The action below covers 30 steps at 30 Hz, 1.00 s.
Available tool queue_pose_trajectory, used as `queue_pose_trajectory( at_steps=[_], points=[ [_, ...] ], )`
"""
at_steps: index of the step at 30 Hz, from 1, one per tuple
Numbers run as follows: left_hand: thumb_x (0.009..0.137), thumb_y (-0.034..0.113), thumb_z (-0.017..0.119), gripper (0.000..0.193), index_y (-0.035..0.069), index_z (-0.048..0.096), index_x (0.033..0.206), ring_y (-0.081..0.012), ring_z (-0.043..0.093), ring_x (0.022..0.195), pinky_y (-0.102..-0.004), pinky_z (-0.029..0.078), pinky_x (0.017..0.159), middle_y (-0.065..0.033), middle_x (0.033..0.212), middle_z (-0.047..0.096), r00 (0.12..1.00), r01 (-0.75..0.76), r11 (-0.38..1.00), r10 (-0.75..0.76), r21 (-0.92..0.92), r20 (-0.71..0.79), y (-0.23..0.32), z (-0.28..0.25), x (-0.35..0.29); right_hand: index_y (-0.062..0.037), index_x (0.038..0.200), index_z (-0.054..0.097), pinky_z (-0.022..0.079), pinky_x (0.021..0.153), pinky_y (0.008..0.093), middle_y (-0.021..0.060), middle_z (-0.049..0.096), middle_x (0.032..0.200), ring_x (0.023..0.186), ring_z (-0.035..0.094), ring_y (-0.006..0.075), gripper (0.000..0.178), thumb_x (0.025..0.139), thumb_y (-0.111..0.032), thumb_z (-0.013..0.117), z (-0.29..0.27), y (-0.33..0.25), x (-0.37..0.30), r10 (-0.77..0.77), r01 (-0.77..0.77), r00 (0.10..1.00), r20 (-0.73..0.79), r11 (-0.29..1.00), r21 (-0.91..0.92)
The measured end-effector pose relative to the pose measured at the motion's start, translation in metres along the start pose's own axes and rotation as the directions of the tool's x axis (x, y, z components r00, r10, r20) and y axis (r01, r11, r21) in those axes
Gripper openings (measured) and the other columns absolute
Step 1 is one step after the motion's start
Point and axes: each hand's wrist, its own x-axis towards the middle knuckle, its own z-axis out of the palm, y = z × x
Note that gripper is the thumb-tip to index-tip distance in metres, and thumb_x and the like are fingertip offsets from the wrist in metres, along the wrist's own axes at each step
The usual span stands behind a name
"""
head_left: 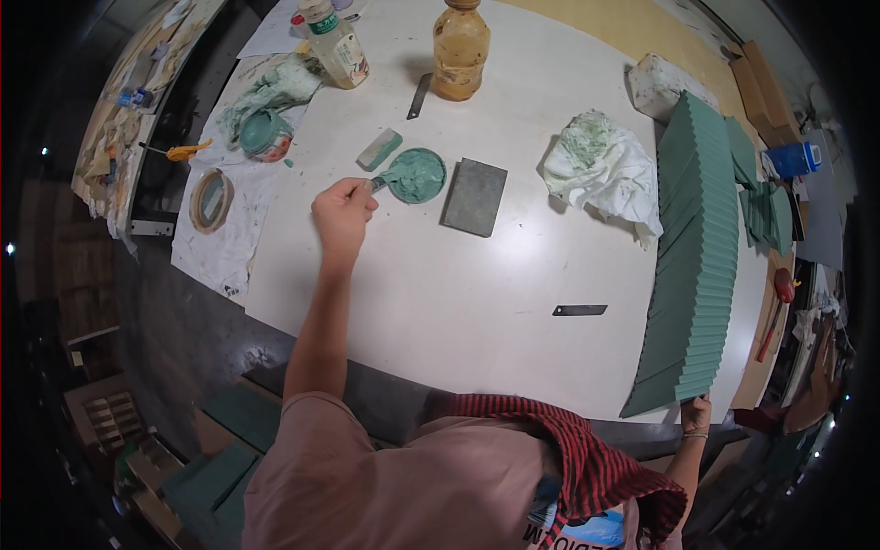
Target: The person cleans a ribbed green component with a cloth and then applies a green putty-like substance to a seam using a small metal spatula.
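Note:
My left hand (342, 218) is closed round a small putty knife (378, 183), its tip in thick green paste (420, 174) in a round shallow dish. The blade's end is hidden in the paste. A green-smeared sanding block (379, 149) lies just beyond the dish, and a flat grey rectangular block (475, 197) to its right. At the right, my right hand (697, 414) grips the near end of a long green piece with a ribbed side (697, 247); some of its fingers are hidden under it.
Loose dark blades (579, 311) lie on the white table (440, 302). A crumpled stained cloth (605, 174) sits beside the ribbed piece. At the back stand a brown-tinted bottle (460, 50) and a label-wrapped bottle (337, 46). A green-smeared jar (265, 136) and a tape roll (211, 200) are at left.

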Motion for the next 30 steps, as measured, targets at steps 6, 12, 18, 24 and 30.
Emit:
queue_pose_trajectory(
  at_steps=[6, 12, 18, 24, 30],
  points=[
    [0.093, 0.003, 0.061, 0.012, -0.005, 0.070, 0.093, -0.0076, 0.048, 0.054, -0.0212, 0.039, 0.051, -0.0047, 0.067, 0.062, 0.990, 0.132, 0.953, -0.138, -0.273, -0.002, -0.006, -0.007, -0.001, -0.0038, 0.138, 0.051, 0.038, 0.110, 0.0423, 0.0070, 0.061, 0.133, 0.125, 0.054, 0.0277, 0.078, 0.066, -0.011, 0.080, 0.008, -0.003, 0.002, -0.001, 0.001, 1.000, -0.006, 1.000, -0.013],
    [0.093, 0.004, 0.062, 0.012, -0.005, 0.070, 0.093, -0.0072, 0.048, 0.054, -0.0209, 0.039, 0.051, -0.0036, 0.067, 0.062, 0.998, 0.062, 0.983, -0.065, -0.172, -0.012, 0.002, -0.003, -0.006, -0.0036, 0.138, 0.050, 0.038, 0.110, 0.0431, 0.0068, 0.061, 0.132, 0.125, 0.055, 0.0278, 0.079, 0.065, -0.012, 0.081, 0.002, -0.001, 0.001, -0.002, 0.002, 1.000, -0.014, 1.000, -0.019],
    [0.091, 0.004, 0.062, 0.012, -0.006, 0.070, 0.090, -0.0088, 0.051, 0.052, -0.0229, 0.041, 0.049, -0.0065, 0.065, 0.063, 0.995, 0.099, 0.970, -0.097, -0.222, 0.020, -0.009, 0.005, 0.001, -0.0044, 0.138, 0.051, 0.038, 0.110, 0.0432, 0.0065, 0.060, 0.133, 0.125, 0.054, 0.0281, 0.079, 0.065, -0.011, 0.081, -0.009, 0.002, 0.002, -0.013, 0.013, 1.000, 0.008, 1.000, 0.001],
    [0.090, 0.003, 0.064, 0.014, -0.009, 0.065, 0.096, -0.0106, 0.047, 0.050, -0.0248, 0.041, 0.047, -0.0096, 0.069, 0.061, 0.928, 0.370, 0.754, -0.329, -0.543, 0.175, -0.026, -0.001, 0.012, -0.0091, 0.140, 0.050, 0.038, 0.109, 0.0426, 0.0051, 0.060, 0.134, 0.124, 0.054, 0.0272, 0.078, 0.068, -0.012, 0.080, -0.007, 0.001, 0.002, 0.002, -0.002, 1.000, 0.009, 1.000, -0.006],
    [0.090, 0.003, 0.063, 0.011, -0.008, 0.066, 0.094, -0.0107, 0.049, 0.050, -0.0245, 0.040, 0.047, -0.0085, 0.068, 0.061, 0.919, 0.392, 0.738, -0.340, -0.550, 0.199, -0.017, -0.003, 0.010, -0.0054, 0.139, 0.050, 0.035, 0.112, 0.0421, 0.0061, 0.059, 0.136, 0.128, 0.053, 0.0278, 0.078, 0.066, -0.009, 0.076, -0.010, 0.002, 0.003, -0.001, 0.001, 1.000, 0.020, 1.000, -0.003]
  ],
)
